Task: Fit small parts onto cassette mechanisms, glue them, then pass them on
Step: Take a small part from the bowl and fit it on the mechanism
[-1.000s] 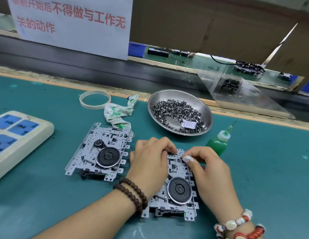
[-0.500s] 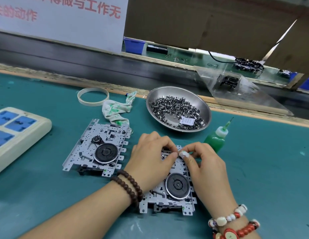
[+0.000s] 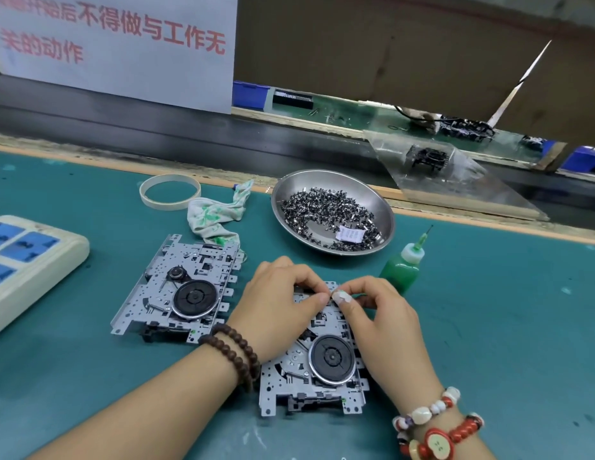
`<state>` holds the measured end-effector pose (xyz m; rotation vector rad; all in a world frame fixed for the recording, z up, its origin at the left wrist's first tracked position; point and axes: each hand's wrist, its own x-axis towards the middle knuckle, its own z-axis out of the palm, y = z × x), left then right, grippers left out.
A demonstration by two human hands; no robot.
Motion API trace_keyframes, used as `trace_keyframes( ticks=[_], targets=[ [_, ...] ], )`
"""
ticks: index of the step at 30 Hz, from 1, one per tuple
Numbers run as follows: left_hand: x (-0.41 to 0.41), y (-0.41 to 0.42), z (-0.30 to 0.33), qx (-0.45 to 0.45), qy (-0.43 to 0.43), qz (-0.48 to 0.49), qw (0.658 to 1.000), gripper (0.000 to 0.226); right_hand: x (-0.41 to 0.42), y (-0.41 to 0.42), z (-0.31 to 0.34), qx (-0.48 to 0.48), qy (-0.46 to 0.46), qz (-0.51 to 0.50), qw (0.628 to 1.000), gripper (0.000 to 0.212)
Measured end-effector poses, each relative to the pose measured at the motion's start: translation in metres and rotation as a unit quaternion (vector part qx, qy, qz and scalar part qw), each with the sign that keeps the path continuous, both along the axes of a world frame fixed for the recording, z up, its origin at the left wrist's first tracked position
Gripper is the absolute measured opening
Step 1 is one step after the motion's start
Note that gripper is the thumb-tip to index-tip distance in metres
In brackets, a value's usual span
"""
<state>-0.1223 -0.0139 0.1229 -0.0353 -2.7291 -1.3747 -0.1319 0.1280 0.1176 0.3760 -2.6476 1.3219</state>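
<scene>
Two silver cassette mechanisms with black flywheels lie on the green mat. The near one [image 3: 322, 366] sits under both my hands; the other [image 3: 183, 290] lies to its left, untouched. My left hand [image 3: 279, 303] rests on the near mechanism's top left, thumb and forefinger pinched at its upper edge. My right hand [image 3: 385, 320] pinches at the same spot, fingertips meeting the left hand's. Whatever small part sits between the fingertips is hidden. A steel bowl [image 3: 385, 210] of small metal parts stands behind. A green glue bottle [image 3: 400, 268] with a needle tip stands just behind my right hand.
A white power strip [image 3: 27, 260] with blue sockets lies at the left edge. A tape ring [image 3: 170, 192] and a green-stained rag [image 3: 216, 217] lie behind the left mechanism. Beyond the mat's wooden edge runs a conveyor with a clear plastic chute [image 3: 455, 180] at the back right.
Both hands stay on the near mechanism; the fingertips of the two hands have drawn together at its upper edge. The camera view has shifted slightly.
</scene>
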Motion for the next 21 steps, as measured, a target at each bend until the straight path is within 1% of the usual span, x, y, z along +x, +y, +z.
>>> trace_keyframes(
  ticks=[5, 8, 13, 17, 21],
  targets=[
    [0.0011, -0.0011, 0.0020, 0.002, 0.001, -0.006, 1.000, 0.018, 0.0022, -0.0003, -0.0029, -0.061, -0.060, 0.003, 0.996, 0.016],
    [0.0013, -0.0015, 0.0017, 0.001, 0.004, -0.008, 1.000, 0.018, 0.0022, 0.0015, -0.0058, -0.115, -0.110, 0.007, 0.987, 0.016],
    [0.0006, -0.0012, 0.0006, -0.001, 0.005, -0.004, 1.000, 0.019, 0.0001, 0.0018, -0.0047, -0.175, -0.153, 0.019, 0.972, 0.019],
    [0.0004, -0.0005, 0.0010, 0.000, 0.005, -0.002, 1.000, 0.019, -0.0021, 0.0027, -0.0023, -0.189, -0.185, 0.018, 0.964, 0.020],
    [0.0018, -0.0002, 0.0010, 0.001, 0.004, -0.001, 1.000, 0.019, -0.0028, 0.0003, -0.0007, -0.186, -0.198, 0.008, 0.962, 0.021]
  ],
)
